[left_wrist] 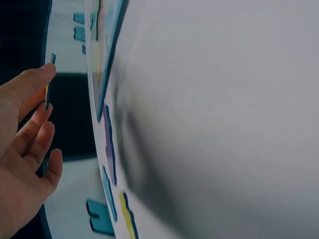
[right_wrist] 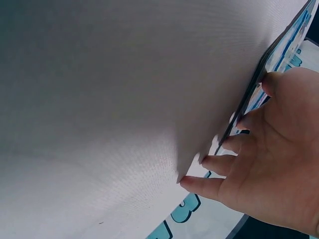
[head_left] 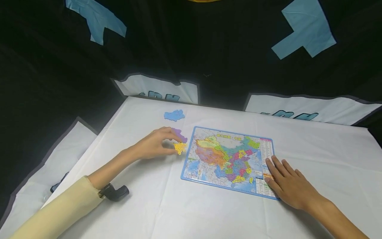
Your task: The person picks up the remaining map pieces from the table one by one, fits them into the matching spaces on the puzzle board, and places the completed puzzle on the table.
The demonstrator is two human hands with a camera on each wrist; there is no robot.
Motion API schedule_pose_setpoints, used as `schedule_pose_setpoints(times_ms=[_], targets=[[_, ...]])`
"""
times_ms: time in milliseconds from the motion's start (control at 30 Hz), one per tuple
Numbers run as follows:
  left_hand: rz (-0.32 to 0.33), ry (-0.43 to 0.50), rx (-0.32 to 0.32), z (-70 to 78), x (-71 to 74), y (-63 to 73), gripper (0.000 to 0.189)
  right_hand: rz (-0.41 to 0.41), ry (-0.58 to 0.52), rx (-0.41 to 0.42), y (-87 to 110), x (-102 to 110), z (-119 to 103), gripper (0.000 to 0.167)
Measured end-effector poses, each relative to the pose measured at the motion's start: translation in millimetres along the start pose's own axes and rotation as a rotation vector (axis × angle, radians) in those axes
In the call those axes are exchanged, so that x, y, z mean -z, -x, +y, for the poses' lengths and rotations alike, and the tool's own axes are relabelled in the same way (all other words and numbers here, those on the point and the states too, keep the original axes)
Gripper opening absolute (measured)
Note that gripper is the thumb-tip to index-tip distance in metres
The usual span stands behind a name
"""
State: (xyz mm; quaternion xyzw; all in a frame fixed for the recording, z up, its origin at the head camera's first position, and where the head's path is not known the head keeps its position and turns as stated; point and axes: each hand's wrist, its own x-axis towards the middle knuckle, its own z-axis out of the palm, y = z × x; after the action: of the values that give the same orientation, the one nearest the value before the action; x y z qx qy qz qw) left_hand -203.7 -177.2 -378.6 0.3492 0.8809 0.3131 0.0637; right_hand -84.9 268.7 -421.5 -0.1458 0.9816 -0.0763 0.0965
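My left hand [head_left: 156, 143] pinches a small yellow puzzle piece [head_left: 180, 148] between thumb and fingertips. In the left wrist view that piece [left_wrist: 50, 89] is seen edge-on, raised off the table, with the other fingers loosely bent. A blue-edged map puzzle board [head_left: 206, 183] lies right of it, a colourful map of China. My right hand [head_left: 293, 186] rests with spread, fairly straight fingers on the board's right edge; the right wrist view shows its fingertips along that edge. Just beyond the left hand lies a purple puzzle piece [head_left: 180, 134], partly covered by the fingers.
A blue puzzle piece [head_left: 174, 115] lies farther back on the white tablecloth [head_left: 209, 215]. Another yellow piece [left_wrist: 128, 215] shows in the left wrist view, hidden in the head view. A black curtain [head_left: 191, 49] hangs behind the table.
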Motion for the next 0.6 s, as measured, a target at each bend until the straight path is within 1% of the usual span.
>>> schedule_pose_setpoints(times_ms=[67, 167, 333, 433, 600], targets=[[-0.026, 0.007, -0.01, 4.1, -4.5, -8.4, 0.038, 0.0, 0.0, 0.001, 0.0, 0, 0, 0.071], [-0.059, -0.009, -0.027, 10.0, -12.6, -20.6, 0.037, 0.003, 0.0, 0.0, -0.1, -1, 1, 0.07], [-0.123, 0.009, -0.102, 20.2, -29.5, -40.2, 0.035, 0.011, 0.006, 0.0, -0.5, -1, 1, 0.071], [-0.158, 0.046, -0.146, 27.3, -38.7, -50.0, 0.035, 0.013, 0.012, -0.002, -0.8, -1, 1, 0.072], [-0.222, 0.062, -0.202, 34.8, -54.3, -64.9, 0.036, 0.017, 0.016, -0.006, -0.9, -1, 0, 0.072]])
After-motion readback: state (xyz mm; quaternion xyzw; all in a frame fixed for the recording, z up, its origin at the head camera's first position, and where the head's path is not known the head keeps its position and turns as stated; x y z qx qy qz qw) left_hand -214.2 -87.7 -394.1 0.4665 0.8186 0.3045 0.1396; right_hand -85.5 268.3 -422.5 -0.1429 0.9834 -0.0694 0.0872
